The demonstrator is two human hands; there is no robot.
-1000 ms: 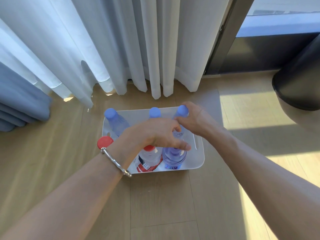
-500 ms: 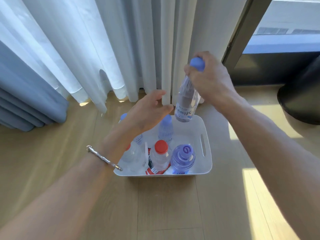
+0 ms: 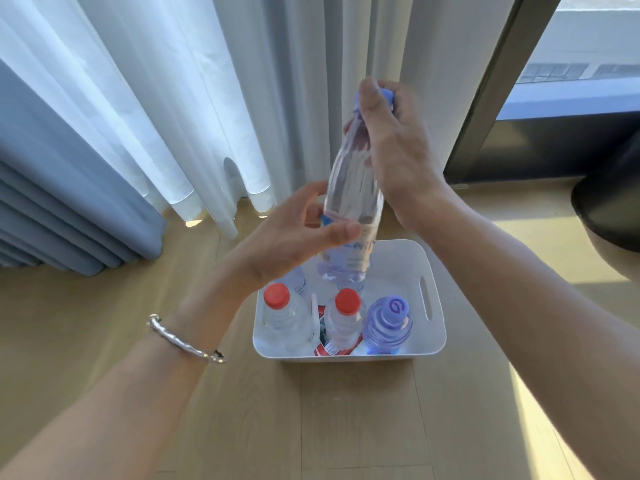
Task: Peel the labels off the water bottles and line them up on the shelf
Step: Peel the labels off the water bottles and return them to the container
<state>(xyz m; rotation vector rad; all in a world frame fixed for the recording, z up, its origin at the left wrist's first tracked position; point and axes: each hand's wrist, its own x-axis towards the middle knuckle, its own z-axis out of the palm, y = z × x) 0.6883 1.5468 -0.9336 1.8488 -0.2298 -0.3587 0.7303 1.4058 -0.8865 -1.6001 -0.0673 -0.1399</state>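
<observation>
Both hands on one water bottle (image 3: 353,181) above the white bin (image 3: 437,337).
My right hand (image 3: 398,150) grips its blue-capped neck; my left hand (image 3: 291,237) curls round the label (image 3: 362,247) lower down. The bottle hangs nearly upright over the bin's far side; other bottles (image 3: 346,317) stand in its near half.

Tub (image 3: 438,327) on the floor (image 3: 346,427), one bottle held above it.
The held bottle (image 3: 353,188) hangs over the tub's 12 o'clock end, with the right hand (image 3: 391,143) at its top and the left hand (image 3: 294,237) on its lower part from 9 o'clock. Inside, along the 6 o'clock wall, stand a left bottle (image 3: 280,313), a middle bottle (image 3: 346,317) and a right bottle (image 3: 388,323). The curtain (image 3: 207,98) hangs beyond the tub at 12 o'clock, and a round container (image 3: 609,202) sits at 2 o'clock.
</observation>
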